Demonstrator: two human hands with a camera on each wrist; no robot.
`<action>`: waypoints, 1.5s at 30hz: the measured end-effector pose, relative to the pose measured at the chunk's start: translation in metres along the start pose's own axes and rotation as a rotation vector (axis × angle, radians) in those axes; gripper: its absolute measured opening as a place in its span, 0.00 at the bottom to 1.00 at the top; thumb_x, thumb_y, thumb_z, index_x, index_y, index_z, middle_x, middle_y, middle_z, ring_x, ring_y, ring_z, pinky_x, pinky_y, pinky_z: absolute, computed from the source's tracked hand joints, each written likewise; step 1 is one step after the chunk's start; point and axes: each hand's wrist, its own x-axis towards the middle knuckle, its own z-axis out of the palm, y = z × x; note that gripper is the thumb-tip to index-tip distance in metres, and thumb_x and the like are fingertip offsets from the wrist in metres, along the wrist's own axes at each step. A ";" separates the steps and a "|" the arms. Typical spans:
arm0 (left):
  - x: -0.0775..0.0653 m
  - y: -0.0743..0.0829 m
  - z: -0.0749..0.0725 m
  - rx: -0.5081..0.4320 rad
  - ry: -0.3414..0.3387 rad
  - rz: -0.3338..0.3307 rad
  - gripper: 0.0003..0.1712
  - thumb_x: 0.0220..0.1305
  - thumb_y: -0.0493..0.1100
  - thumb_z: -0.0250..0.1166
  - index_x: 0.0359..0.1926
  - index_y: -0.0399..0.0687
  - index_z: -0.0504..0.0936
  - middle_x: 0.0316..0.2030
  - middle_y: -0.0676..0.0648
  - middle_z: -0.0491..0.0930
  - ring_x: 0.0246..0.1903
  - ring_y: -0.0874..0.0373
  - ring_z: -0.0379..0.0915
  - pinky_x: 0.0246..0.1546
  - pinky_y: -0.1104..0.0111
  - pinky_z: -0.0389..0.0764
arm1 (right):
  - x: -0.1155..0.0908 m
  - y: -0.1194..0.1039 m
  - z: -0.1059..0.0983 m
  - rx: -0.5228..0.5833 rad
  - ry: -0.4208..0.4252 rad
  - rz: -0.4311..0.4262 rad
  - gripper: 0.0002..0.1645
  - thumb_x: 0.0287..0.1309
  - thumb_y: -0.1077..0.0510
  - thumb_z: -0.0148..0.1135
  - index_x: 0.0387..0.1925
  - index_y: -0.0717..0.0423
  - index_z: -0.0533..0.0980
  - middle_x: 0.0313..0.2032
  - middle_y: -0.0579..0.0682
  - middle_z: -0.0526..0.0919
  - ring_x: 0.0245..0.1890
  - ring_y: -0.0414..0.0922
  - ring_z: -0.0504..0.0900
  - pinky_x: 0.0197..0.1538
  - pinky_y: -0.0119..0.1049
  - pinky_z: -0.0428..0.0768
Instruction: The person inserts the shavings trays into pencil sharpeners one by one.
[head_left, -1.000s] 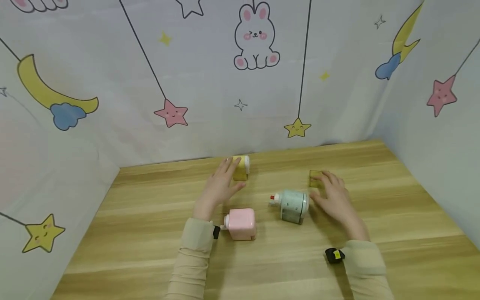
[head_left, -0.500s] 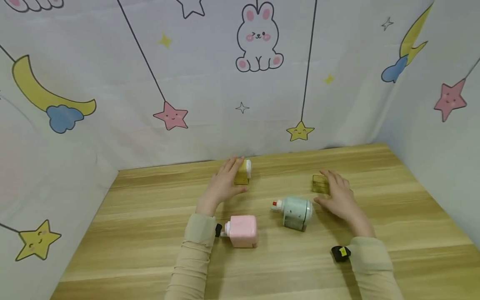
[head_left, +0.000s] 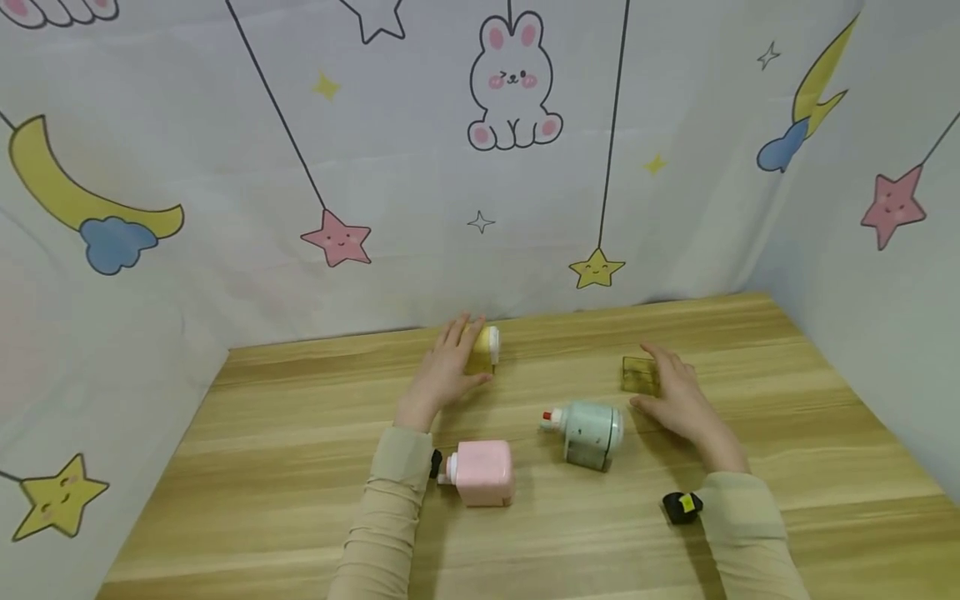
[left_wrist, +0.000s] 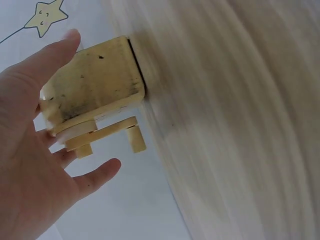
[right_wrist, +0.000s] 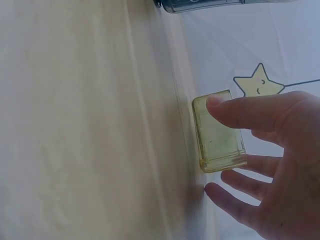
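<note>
My left hand (head_left: 442, 373) reaches round a yellow hand-crank pencil sharpener (head_left: 486, 346) lying at the back of the table, fingers along its far side and thumb near its lower edge. In the left wrist view the sharpener's smudged yellow face (left_wrist: 100, 80) and crank handle (left_wrist: 105, 135) show between thumb and fingers. My right hand (head_left: 678, 396) spans a see-through yellow box (head_left: 639, 376), like a shavings drawer, with its fingers loosely spread. The thumb overlaps the drawer's edge (right_wrist: 220, 145) in the right wrist view, fingers on the other side.
A mint-green sharpener (head_left: 591, 433) with a red-tipped end lies between the hands. Nearer the front, a pink sharpener (head_left: 483, 473) lies beside the left sleeve. White cloth walls (head_left: 420, 167) with printed stars border the wooden table (head_left: 285, 467).
My right hand has moved further round the clear yellow drawer. The left thumb has come slightly closer to the yellow sharpener. The head view has shifted slightly; the sharpeners look unmoved.
</note>
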 end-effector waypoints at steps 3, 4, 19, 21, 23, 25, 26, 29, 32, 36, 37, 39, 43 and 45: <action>0.002 -0.001 0.003 0.004 0.006 -0.003 0.53 0.52 0.53 0.65 0.70 0.59 0.40 0.69 0.39 0.42 0.64 0.42 0.36 0.53 0.35 0.61 | 0.001 0.001 0.000 -0.009 -0.008 0.009 0.50 0.48 0.60 0.63 0.67 0.59 0.45 0.63 0.72 0.53 0.57 0.68 0.50 0.56 0.69 0.57; 0.002 -0.001 0.004 0.001 0.010 -0.003 0.53 0.52 0.53 0.65 0.70 0.59 0.40 0.69 0.39 0.42 0.64 0.42 0.37 0.53 0.36 0.61 | 0.001 0.002 -0.001 -0.013 -0.007 0.010 0.49 0.48 0.61 0.63 0.67 0.60 0.46 0.63 0.72 0.53 0.57 0.68 0.51 0.56 0.69 0.57; 0.012 -0.008 0.011 0.032 0.132 0.095 0.42 0.54 0.44 0.64 0.64 0.35 0.53 0.52 0.36 0.65 0.51 0.45 0.59 0.54 0.55 0.70 | 0.005 0.004 -0.002 -0.102 0.000 0.029 0.36 0.50 0.59 0.61 0.58 0.72 0.60 0.52 0.71 0.66 0.52 0.64 0.59 0.56 0.64 0.61; 0.013 -0.007 0.009 0.020 0.114 0.089 0.40 0.54 0.44 0.64 0.63 0.35 0.55 0.51 0.37 0.64 0.49 0.46 0.60 0.53 0.55 0.70 | 0.005 0.004 -0.002 -0.104 0.000 0.030 0.34 0.51 0.58 0.61 0.57 0.71 0.62 0.51 0.70 0.67 0.51 0.64 0.60 0.55 0.64 0.62; 0.014 -0.007 0.008 0.012 0.098 0.082 0.38 0.55 0.44 0.63 0.62 0.34 0.56 0.50 0.36 0.64 0.48 0.46 0.60 0.53 0.55 0.70 | 0.005 0.005 -0.003 -0.104 -0.002 0.030 0.34 0.51 0.58 0.61 0.57 0.70 0.62 0.51 0.70 0.67 0.51 0.64 0.60 0.55 0.64 0.63; 0.015 -0.007 0.007 0.001 0.082 0.075 0.37 0.55 0.44 0.63 0.61 0.33 0.57 0.49 0.36 0.64 0.48 0.46 0.59 0.52 0.55 0.71 | 0.005 0.005 -0.003 -0.104 -0.003 0.033 0.34 0.51 0.57 0.61 0.57 0.70 0.62 0.51 0.70 0.67 0.51 0.64 0.61 0.55 0.64 0.63; 0.015 -0.007 0.007 -0.001 0.073 0.072 0.37 0.55 0.44 0.62 0.61 0.33 0.57 0.49 0.36 0.64 0.47 0.47 0.59 0.52 0.56 0.71 | 0.005 0.005 -0.003 -0.105 -0.005 0.034 0.34 0.51 0.57 0.61 0.57 0.70 0.62 0.52 0.70 0.67 0.51 0.64 0.61 0.55 0.64 0.63; 0.015 -0.007 0.008 0.004 0.053 0.071 0.36 0.56 0.45 0.61 0.60 0.33 0.56 0.47 0.36 0.64 0.46 0.47 0.59 0.50 0.56 0.71 | 0.005 0.005 -0.003 -0.099 -0.012 0.041 0.35 0.51 0.56 0.61 0.57 0.70 0.62 0.52 0.69 0.67 0.50 0.63 0.64 0.54 0.63 0.64; 0.014 -0.009 0.010 0.012 0.038 0.079 0.35 0.57 0.45 0.61 0.59 0.33 0.56 0.44 0.37 0.64 0.44 0.48 0.59 0.49 0.57 0.72 | 0.005 0.004 -0.001 -0.086 -0.019 0.045 0.35 0.51 0.57 0.61 0.57 0.70 0.62 0.51 0.69 0.67 0.48 0.62 0.67 0.53 0.63 0.66; 0.012 -0.007 0.010 -0.001 0.023 0.091 0.33 0.58 0.45 0.60 0.57 0.33 0.57 0.45 0.37 0.63 0.44 0.47 0.58 0.48 0.56 0.72 | 0.007 0.003 0.002 -0.068 -0.019 0.042 0.35 0.51 0.57 0.61 0.57 0.71 0.62 0.51 0.69 0.67 0.49 0.62 0.67 0.53 0.63 0.66; 0.012 -0.007 0.010 -0.007 0.019 0.093 0.33 0.58 0.45 0.60 0.57 0.32 0.57 0.45 0.37 0.63 0.45 0.47 0.58 0.48 0.56 0.72 | 0.007 0.003 0.002 -0.065 -0.020 0.040 0.35 0.51 0.57 0.61 0.57 0.71 0.62 0.52 0.69 0.67 0.49 0.62 0.67 0.53 0.63 0.66; 0.013 -0.006 0.010 -0.017 0.014 0.098 0.32 0.58 0.45 0.60 0.57 0.32 0.57 0.46 0.36 0.63 0.45 0.47 0.57 0.49 0.56 0.71 | 0.009 0.001 0.003 -0.062 -0.023 0.035 0.35 0.51 0.57 0.61 0.57 0.70 0.62 0.52 0.69 0.67 0.48 0.61 0.68 0.51 0.62 0.68; 0.013 -0.006 0.011 -0.046 -0.005 0.104 0.32 0.58 0.42 0.60 0.58 0.33 0.56 0.48 0.36 0.62 0.47 0.46 0.56 0.50 0.55 0.70 | 0.010 -0.003 0.004 -0.066 -0.033 0.027 0.34 0.51 0.56 0.61 0.57 0.69 0.62 0.52 0.67 0.67 0.41 0.55 0.70 0.44 0.56 0.73; 0.013 -0.006 0.011 -0.061 -0.016 0.103 0.33 0.58 0.41 0.60 0.59 0.33 0.55 0.49 0.36 0.61 0.48 0.46 0.56 0.52 0.54 0.70 | 0.011 -0.004 0.005 -0.068 -0.039 0.026 0.34 0.51 0.56 0.61 0.57 0.68 0.63 0.51 0.67 0.68 0.37 0.53 0.70 0.39 0.52 0.74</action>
